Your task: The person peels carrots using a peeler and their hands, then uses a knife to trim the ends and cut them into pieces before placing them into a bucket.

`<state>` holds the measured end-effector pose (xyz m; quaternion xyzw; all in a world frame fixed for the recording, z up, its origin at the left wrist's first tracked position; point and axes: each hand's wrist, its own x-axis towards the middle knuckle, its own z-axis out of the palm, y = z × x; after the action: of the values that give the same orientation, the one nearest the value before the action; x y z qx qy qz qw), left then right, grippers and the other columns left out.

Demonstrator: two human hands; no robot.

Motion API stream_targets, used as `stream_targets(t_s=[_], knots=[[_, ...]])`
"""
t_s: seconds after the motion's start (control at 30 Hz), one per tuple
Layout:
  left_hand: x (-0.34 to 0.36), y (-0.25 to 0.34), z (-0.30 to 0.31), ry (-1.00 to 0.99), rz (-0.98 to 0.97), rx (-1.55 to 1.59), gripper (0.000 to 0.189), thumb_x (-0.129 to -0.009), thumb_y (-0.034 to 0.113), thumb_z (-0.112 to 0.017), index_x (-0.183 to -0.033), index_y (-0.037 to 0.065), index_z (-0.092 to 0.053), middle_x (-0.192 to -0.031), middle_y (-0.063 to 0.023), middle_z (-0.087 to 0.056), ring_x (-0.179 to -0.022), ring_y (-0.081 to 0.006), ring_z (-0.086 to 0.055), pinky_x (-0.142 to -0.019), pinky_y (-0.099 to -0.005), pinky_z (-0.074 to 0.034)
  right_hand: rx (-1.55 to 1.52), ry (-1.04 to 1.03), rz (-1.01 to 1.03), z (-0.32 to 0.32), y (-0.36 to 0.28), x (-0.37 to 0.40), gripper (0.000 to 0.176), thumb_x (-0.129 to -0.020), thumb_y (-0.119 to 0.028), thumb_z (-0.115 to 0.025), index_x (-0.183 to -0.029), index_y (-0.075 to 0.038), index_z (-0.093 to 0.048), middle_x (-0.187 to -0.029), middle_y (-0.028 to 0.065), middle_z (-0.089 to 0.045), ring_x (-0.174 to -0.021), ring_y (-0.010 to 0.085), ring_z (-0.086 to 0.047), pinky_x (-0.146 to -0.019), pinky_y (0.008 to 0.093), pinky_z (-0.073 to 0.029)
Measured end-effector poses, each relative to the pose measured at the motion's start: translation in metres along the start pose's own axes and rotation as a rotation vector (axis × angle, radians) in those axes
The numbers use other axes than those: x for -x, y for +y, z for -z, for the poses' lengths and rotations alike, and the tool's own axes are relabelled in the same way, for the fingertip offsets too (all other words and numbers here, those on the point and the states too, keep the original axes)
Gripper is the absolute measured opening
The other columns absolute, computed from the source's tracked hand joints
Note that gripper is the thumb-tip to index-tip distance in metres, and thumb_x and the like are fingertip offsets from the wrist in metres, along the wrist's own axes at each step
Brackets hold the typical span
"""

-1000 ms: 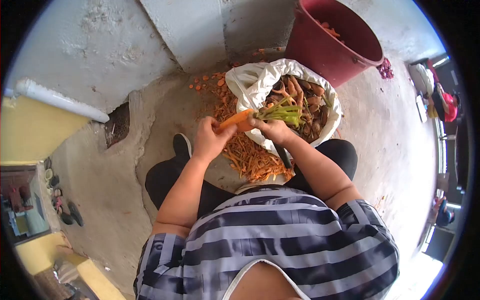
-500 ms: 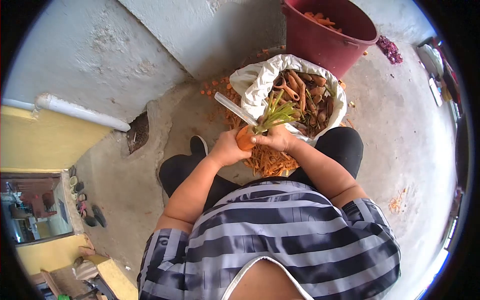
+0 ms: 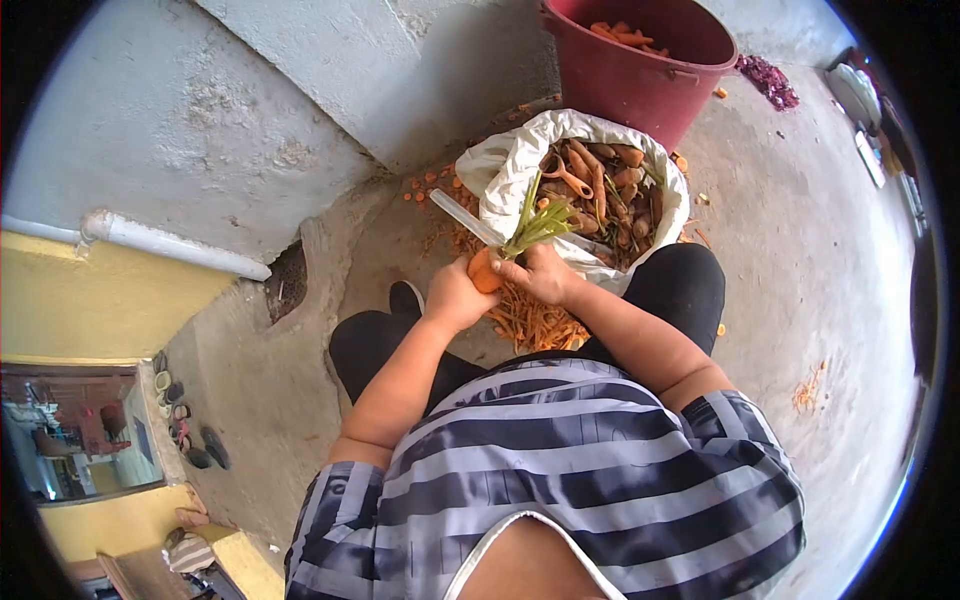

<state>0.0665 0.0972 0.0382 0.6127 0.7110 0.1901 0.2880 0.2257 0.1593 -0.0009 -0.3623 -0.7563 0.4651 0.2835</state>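
My left hand [image 3: 457, 297] is closed around an orange carrot [image 3: 484, 271], whose green stalks [image 3: 540, 226] point up and to the right. My right hand [image 3: 545, 274] is closed beside the carrot's top, its thumb against the carrot. A knife with a long pale blade [image 3: 466, 215] sticks out up-left from behind the stalks; its handle is hidden, seemingly in my right fingers. Ahead, a white sack [image 3: 515, 160] with a rolled rim holds unpeeled carrots [image 3: 630, 205]. An orange peeler [image 3: 568, 180] lies on them. Orange peelings [image 3: 537, 318] are heaped beneath my hands.
A dark red tub [image 3: 640, 95] with peeled carrots [image 3: 625, 37] stands behind the sack. Cut carrot ends [image 3: 430, 180] lie by the wall. A white pipe [image 3: 175, 245] runs along the left wall, above a floor hole [image 3: 287, 285]. Shoes [image 3: 212, 448] stand near the doorway.
The view has shifted slightly. My right hand and the stalks have tilted a little; both hands keep their hold at the carrot's top.
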Motion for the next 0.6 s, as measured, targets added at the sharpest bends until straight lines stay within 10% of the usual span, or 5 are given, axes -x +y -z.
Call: stream_targets(t_s=[0.17, 0.27, 0.37, 0.6], knots=[[0.006, 0.005, -0.010, 0.270, -0.041, -0.295, 0.054, -0.057, 0.026, -0.076, -0.095, -0.002, -0.051, -0.083, -0.0206, -0.059, -0.080, -0.0354, -0.059, -0.071, -0.0379, -0.047, -0.197, -0.096, -0.151, -0.002, 0.008, -0.003, 0.059, -0.078, -0.046, -0.057, -0.109, 0.003, -0.052, -0.098, 0.0226, -0.059, -0.092, 0.0300, -0.057, -0.081, 0.0364, -0.043], [0.000, -0.006, 0.010, -0.047, -0.172, -0.008, 0.048, -0.065, 0.027, -0.073, -0.097, -0.002, -0.051, -0.081, -0.0140, -0.059, -0.069, -0.0243, -0.060, -0.063, -0.0352, -0.049, -0.492, -0.233, -0.196, 0.015, -0.007, 0.000, 0.059, -0.078, -0.044, -0.059, -0.110, 0.006, -0.051, -0.104, 0.0189, -0.058, -0.095, 0.0252, -0.055, -0.083, 0.0344, -0.042], [0.003, 0.000, 0.034, -0.652, 0.168, 0.871, 0.044, -0.070, 0.026, -0.070, -0.100, 0.000, -0.051, -0.080, -0.0094, -0.058, -0.066, -0.0181, -0.059, -0.057, -0.0302, -0.048, -0.623, -0.251, -0.056, -0.001, 0.016, -0.001, 0.059, -0.078, -0.042, -0.061, -0.108, 0.008, -0.052, -0.110, 0.0156, -0.055, -0.099, 0.0224, -0.052, -0.085, 0.0337, -0.041], [0.000, -0.009, 0.007, -0.217, -0.107, 0.447, 0.043, -0.070, 0.022, -0.070, -0.102, 0.001, -0.051, -0.081, -0.0083, -0.059, -0.067, -0.0170, -0.059, -0.057, -0.0299, -0.048, 0.020, -0.005, 0.019, 0.001, 0.006, -0.001, 0.062, -0.074, -0.056, -0.056, -0.098, 0.001, -0.058, -0.084, 0.0234, -0.061, -0.082, 0.0345, -0.059, -0.074, 0.0401, -0.045]])
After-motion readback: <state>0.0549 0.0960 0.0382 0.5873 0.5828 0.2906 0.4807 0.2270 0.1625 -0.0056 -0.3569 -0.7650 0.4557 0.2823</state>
